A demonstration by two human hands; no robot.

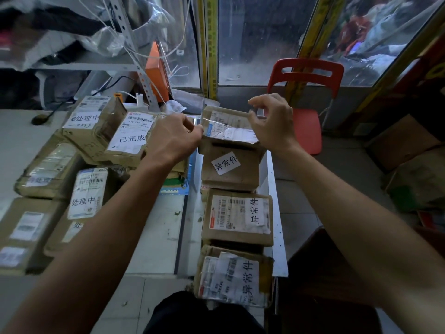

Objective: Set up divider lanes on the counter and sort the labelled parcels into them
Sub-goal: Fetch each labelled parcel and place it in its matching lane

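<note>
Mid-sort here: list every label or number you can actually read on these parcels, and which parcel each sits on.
"处理中": far-left parcel, white label.
"已完成" and "470 191 004": parcel beside the left hand.
"处理中": near-left parcel.
"异常件": second parcel in the right lane.
"异常件": third parcel in that lane.
"异常件": nearest parcel in that lane.
Parcel at the right hand: label unreadable.
Barcodes, fine print, yellow strips: too small.

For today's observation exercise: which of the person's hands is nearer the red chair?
Right. The right hand is just left of the red chair, at the top parcel's right edge. The left hand is further left, across that parcel.
</note>
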